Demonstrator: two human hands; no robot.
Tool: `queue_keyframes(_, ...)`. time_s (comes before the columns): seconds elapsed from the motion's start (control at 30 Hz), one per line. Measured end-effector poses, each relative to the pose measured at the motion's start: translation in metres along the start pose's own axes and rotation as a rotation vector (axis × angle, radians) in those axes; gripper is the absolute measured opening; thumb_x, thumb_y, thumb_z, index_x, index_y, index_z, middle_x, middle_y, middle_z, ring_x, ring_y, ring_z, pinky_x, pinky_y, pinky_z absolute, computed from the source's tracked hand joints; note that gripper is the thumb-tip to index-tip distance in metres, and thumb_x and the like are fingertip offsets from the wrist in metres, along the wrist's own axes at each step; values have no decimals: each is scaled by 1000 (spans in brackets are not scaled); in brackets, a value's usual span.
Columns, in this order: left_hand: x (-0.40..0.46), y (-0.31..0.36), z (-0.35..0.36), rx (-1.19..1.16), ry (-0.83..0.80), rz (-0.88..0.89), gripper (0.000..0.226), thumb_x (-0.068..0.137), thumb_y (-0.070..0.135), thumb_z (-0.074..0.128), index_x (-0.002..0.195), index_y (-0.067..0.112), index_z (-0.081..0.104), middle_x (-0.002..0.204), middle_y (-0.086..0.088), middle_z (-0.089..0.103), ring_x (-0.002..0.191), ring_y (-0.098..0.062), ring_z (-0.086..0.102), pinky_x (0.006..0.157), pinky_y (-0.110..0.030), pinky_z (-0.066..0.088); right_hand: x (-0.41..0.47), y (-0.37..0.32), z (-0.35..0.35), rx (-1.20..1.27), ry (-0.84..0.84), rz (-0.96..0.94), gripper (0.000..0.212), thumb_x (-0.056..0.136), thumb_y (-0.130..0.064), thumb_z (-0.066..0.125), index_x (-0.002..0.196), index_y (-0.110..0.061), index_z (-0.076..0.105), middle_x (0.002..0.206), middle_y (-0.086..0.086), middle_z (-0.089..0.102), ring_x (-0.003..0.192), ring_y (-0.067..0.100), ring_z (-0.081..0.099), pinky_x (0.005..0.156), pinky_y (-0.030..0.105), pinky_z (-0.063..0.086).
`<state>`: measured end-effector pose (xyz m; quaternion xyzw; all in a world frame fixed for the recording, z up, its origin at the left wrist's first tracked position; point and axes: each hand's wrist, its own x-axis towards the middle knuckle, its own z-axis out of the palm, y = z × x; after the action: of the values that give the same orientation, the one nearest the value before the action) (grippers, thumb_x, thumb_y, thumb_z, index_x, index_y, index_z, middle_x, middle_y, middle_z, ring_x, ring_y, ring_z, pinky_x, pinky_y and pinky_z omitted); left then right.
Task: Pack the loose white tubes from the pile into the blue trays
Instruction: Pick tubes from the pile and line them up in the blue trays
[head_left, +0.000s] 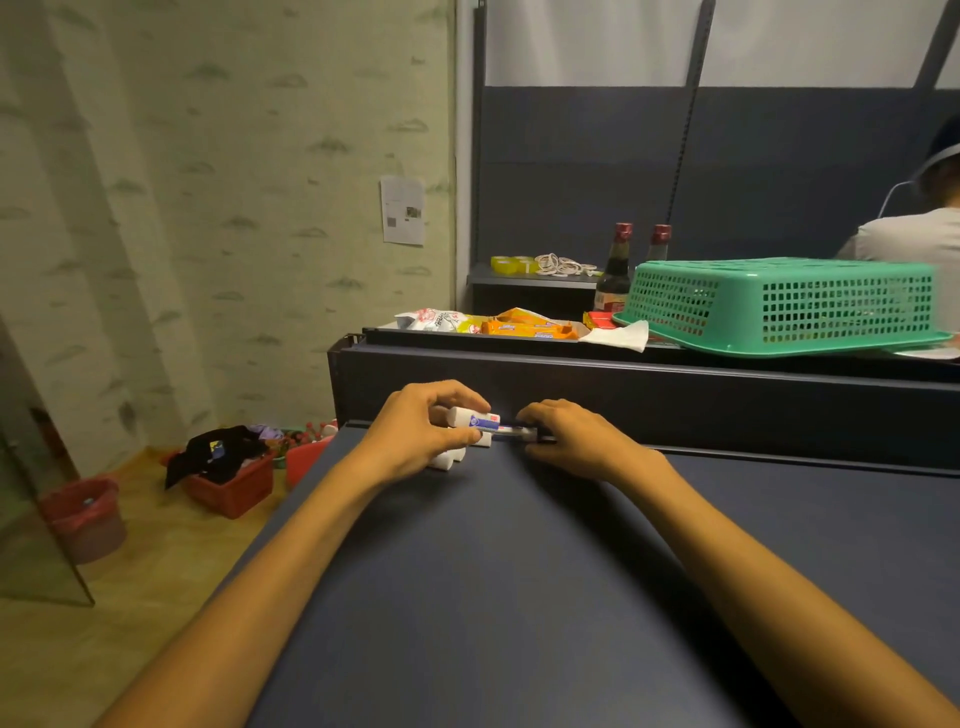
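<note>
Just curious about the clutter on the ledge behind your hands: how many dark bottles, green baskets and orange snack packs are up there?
Dark bottles with red caps: 2
Green baskets, lying upside down: 1
Orange snack packs: 2 that I can tell apart, though they overlap, so this count is uncertain
Total: 5

Dark blue table (519, 571) — small cluster of white tubes (447, 460) (partly hidden under the hands) near its far edge

Green basket (789, 306), two sauce bottles (615, 273)
</note>
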<state>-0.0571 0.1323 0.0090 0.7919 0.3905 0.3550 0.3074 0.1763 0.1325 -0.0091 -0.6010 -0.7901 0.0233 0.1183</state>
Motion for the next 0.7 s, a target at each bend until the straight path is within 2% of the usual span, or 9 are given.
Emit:
queue_keyframes(0.13,-5,2,2,37,51,36,29,78,14,78,104,24,71,101,8,71,92,-6,68,83,-27,58,4,0,5,3,-13,5,42,91,-28,62,131,-21,52,124,1,54,109,17,52,92,37,50)
queue_keyframes(0.23,-10,0,4,130,85,117,25,79,14,78,102,23,72,97,7,72,87,-4,67,76,-18,57,5,3,9,8,-5,22,42,91,-28,63,131,-20,53,123,1,50,104,18,53,89,37,51)
queue_keyframes(0.3,-12,-3,6,177,84,149,25,77,13,78,99,22,72,95,4,71,83,-9,67,70,-21,58,5,5,11,8,7,33,39,91,-29,63,129,-19,55,120,1,47,100,18,53,87,35,50)
queue_keyframes(0.37,-11,-6,7,238,89,164,26,76,13,79,100,22,72,95,2,70,83,-13,65,72,-22,56,5,7,12,21,22,43,35,91,-29,63,124,-19,57,118,1,47,99,18,53,85,34,50)
queue_keyframes(0.5,-9,-10,7,304,77,158,28,77,13,79,104,17,70,101,1,69,86,-9,62,71,-6,47,3,9,11,52,42,53,20,92,-28,62,111,-22,58,112,0,54,97,17,54,82,34,51)
queue_keyframes(0.6,-8,-13,6,323,76,157,29,77,13,79,104,16,70,104,-1,70,87,-7,62,72,-7,48,-1,11,8,96,28,81,15,94,-25,60,108,-21,56,106,0,62,92,17,59,80,35,53)
queue_keyframes(0.7,-8,-13,4,319,92,161,28,77,13,78,103,15,70,103,-1,70,85,-6,62,72,-8,49,-6,13,4,210,69,101,14,94,-20,60,108,-20,56,101,-2,65,85,11,61,75,23,51)
